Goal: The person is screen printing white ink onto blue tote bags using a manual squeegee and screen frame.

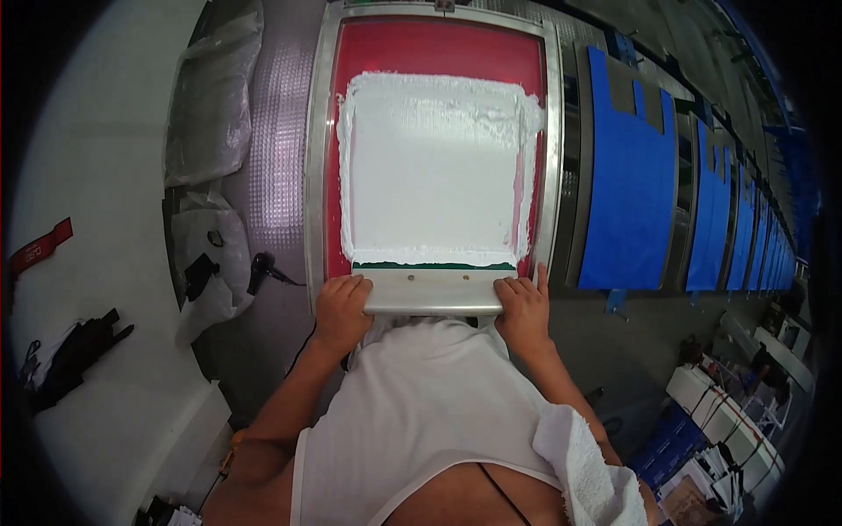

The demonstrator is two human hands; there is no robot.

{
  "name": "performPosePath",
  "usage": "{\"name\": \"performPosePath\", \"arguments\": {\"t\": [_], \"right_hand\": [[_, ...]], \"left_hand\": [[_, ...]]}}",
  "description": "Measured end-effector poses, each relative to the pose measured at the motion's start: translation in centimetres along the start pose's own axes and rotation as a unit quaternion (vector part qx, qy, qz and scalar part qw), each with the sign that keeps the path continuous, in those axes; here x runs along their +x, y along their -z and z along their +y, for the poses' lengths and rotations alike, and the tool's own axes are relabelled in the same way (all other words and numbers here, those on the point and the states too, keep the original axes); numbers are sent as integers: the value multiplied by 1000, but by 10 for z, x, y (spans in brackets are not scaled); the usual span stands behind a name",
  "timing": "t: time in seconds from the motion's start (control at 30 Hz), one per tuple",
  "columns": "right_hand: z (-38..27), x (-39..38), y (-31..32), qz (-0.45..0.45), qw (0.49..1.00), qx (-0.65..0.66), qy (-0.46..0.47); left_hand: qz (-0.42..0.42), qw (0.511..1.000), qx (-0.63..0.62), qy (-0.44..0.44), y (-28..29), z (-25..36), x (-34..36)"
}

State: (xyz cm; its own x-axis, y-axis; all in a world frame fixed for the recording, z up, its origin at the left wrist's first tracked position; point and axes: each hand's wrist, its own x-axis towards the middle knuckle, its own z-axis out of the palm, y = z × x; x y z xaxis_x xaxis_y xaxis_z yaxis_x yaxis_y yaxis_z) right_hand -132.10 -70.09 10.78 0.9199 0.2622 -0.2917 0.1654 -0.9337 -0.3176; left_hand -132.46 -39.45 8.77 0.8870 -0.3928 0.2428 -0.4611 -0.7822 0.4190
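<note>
A metal-framed printing screen (372, 41) with a red surface lies straight ahead, thick white ink (425, 167) spread in a rough square on it. At its near end is a squeegee (433, 289), a wide metal bar with a green blade edged in white ink. My left hand (342, 311) grips the bar's left end, fingertips over the top. My right hand (524, 311) grips the right end, with one finger stretched along the frame's right side. The underside of the bar and my thumbs are mostly hidden.
To the right, a row of boards carries blue sheets (627, 175). At left are plastic-covered bundles (210, 96), a black hairdryer (263, 272), dark scraps (74, 364) and a red strip (39, 245). A cluttered white bench (719, 412) with blue crates (662, 447) stands at lower right.
</note>
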Motion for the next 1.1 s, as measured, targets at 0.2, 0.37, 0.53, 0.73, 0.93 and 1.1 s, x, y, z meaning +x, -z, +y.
{"name": "performPosePath", "arguments": {"t": [0.2, 0.37, 0.53, 0.73, 0.93, 1.1], "right_hand": [[48, 159, 30, 122, 984, -117, 48], [61, 247, 90, 66, 990, -111, 50], [24, 100, 60, -8, 993, -110, 36], [8, 44, 0, 63, 997, -24, 47], [46, 220, 54, 99, 986, -127, 41], [42, 253, 93, 79, 990, -110, 38]], "left_hand": [[-10, 997, 26, 71, -20, -93, 137], [-92, 990, 36, 102, 8, -124, 241], [-179, 971, -13, 161, 26, -52, 102], [-42, 997, -31, 52, -4, -34, 28], [-46, 996, 24, 73, -7, -132, 201], [-86, 992, 32, 89, 16, -137, 252]]}}
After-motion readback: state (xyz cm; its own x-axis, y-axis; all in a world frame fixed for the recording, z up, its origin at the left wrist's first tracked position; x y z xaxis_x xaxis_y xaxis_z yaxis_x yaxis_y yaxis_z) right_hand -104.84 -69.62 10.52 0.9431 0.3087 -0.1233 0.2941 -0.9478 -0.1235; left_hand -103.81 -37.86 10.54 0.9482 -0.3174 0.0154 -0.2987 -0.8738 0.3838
